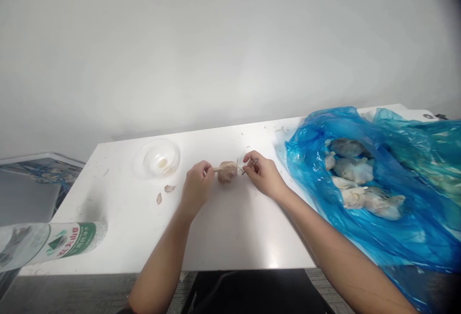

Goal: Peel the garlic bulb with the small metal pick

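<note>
Left grip (197,187) is closed around a pale woody stalk (216,169) jutting from a garlic bulb (227,172), its fingers curled round the stalk, and the bulb hangs just above the table (230,237) or rests on it, the view cannot settle which. Right grip (262,175) is pinched almost shut, thumb and forefinger together on a thin dark sliver (253,163), too small to tell whether it is a pick or a bit of stem, with its tip beside the far side of the garlic bulb. That bulb should handle as light and dry, its papery skin fragile and quick to flake, so the stiff stalk looks like the surest place to hold it, with only gentle pressure on the body. Just left of the bulb lie two loose garlic cloves (169,188), and beyond them stands a clear glass bowl (173,153) with a small pale piece inside. Right of the bulb, a crumpled blue plastic bag (306,146) holds more garlic bulbs (355,170), while a water bottle with a green label (54,246) sits nearer the person, well to the bulb's left
</note>
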### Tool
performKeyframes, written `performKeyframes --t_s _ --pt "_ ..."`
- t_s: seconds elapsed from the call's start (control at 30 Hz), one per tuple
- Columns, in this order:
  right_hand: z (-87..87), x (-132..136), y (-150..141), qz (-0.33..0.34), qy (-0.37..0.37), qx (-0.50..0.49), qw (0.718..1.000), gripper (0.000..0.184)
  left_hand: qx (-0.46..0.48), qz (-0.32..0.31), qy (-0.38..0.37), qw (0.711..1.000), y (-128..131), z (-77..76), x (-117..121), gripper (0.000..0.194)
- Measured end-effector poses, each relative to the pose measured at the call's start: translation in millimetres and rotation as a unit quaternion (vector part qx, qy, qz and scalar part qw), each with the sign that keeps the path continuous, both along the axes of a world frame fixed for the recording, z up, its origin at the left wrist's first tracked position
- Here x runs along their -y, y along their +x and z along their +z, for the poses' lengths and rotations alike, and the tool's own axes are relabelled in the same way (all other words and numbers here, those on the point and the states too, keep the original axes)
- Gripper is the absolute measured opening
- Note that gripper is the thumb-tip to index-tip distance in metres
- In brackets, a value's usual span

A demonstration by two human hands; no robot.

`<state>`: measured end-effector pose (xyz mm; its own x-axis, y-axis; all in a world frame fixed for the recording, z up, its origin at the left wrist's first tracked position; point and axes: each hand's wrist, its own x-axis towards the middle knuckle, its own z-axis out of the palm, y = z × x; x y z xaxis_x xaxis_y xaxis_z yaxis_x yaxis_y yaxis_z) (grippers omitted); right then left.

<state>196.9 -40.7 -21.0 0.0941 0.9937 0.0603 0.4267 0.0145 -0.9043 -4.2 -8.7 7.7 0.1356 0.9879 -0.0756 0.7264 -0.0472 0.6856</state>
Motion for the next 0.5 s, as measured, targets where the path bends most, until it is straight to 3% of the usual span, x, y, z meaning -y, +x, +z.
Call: performKeyframes --t_s 0.13,0.27,0.37,0.5 --pt "3.4 0.9 8.2 -0.021 0.011 0.029 0.999 0.010 -0.004 0.003 0.004 1.000 -0.4 0.8 -0.1 0.019" --pt "8.6 2.1 18.8 -0.083 0.029 0.022 0.996 0.018 -0.003 -0.003 0.007 1.000 -0.8 0.4 0.1 0.019" --pt "13.8 2.1 22.8 -0.110 0.022 -0.052 0.992 0.024 -0.007 0.002 0.006 1.000 -0.8 0.4 0.3 0.019" --pt "15.8 0.6 15.7 -0.072 -0.058 -0.181 0.979 0.031 -0.011 0.004 0.008 1.000 -1.0 0.2 -0.2 0.019"
